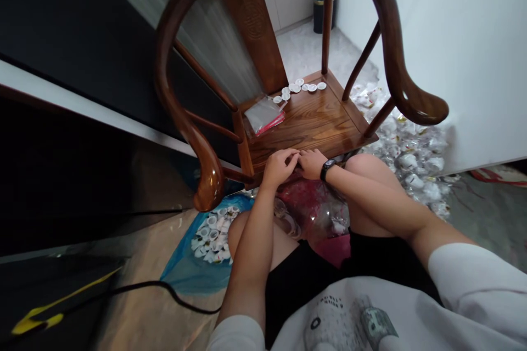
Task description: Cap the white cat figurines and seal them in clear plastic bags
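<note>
At the front edge of the wooden chair seat [321, 120], my left hand [281, 167] and my right hand [312, 164] meet, fingertips together. Both are closed in a pinch; anything between the fingers is hidden or too small to name. A dark watch [328, 166] sits on my right wrist. Beyond the hands, a stack of clear plastic bags [265, 115] with red edges lies on the seat's left side. Several small white round discs [295, 88] form a loose row along the back of the seat. Under my hands, a clear and red plastic bag [307, 203] lies between my legs.
Curved wooden armrests [420, 104] surround the seat. Many white items in clear wrappers [415, 159] are heaped on the floor at right. At left, a blue bag [185, 271] holds many white pieces. A black cable [164, 285] crosses the floor; a bin [324, 13] stands behind.
</note>
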{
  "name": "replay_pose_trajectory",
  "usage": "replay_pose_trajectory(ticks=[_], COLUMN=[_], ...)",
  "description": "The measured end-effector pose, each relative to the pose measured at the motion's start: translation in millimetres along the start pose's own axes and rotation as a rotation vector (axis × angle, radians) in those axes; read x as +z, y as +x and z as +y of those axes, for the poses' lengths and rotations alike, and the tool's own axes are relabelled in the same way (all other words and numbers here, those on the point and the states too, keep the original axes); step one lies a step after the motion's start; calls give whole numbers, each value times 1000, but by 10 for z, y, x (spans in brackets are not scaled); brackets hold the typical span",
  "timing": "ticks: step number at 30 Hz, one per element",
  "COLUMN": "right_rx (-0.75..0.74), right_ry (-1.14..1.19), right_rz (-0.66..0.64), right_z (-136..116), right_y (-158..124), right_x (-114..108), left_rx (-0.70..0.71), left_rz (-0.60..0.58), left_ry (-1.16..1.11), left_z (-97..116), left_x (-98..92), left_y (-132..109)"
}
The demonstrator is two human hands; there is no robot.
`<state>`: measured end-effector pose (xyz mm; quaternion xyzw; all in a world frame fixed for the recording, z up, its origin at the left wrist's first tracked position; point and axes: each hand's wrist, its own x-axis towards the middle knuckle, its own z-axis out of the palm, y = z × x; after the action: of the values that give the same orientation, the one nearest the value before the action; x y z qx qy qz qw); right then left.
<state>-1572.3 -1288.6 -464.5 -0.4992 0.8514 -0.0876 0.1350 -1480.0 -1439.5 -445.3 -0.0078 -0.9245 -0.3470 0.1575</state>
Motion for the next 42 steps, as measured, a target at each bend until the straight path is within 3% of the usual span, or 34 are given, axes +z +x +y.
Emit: replay_pose_trajectory(ticks=[4,11,16,21,25,30,35,39,42], right_rx=[-25,-44,-81,-75,-86,-91,-103,-111,-28], right_ry=[-11,8,1,12,49,67,95,110,107], right_rz=[-20,-72,-62,-97,-103,-103,-122,-116,-43], right_z=[-19,57,77,103,81,88,140,142,160], right_y=[10,12,135,294,269,203,206,218,229], right_x=[59,-43,-115,-134,-103,-61,-54,-84,-155], left_rx=[-26,-147,-354,-544,-599,-612,-701,-673,-656], left_rz=[-20,-36,23,-37,-77,-23,-139,-183,-233], left_ry=[-4,225,461,527,584,665,683,729,729], left_z=[-63,-111,-388,-726,-815,-703,-412,-114,68], left_x=[18,-49,-157,-148,-119,-103,0,84,100], left_y=[38,51,88,154,145,129,110,19,-71])
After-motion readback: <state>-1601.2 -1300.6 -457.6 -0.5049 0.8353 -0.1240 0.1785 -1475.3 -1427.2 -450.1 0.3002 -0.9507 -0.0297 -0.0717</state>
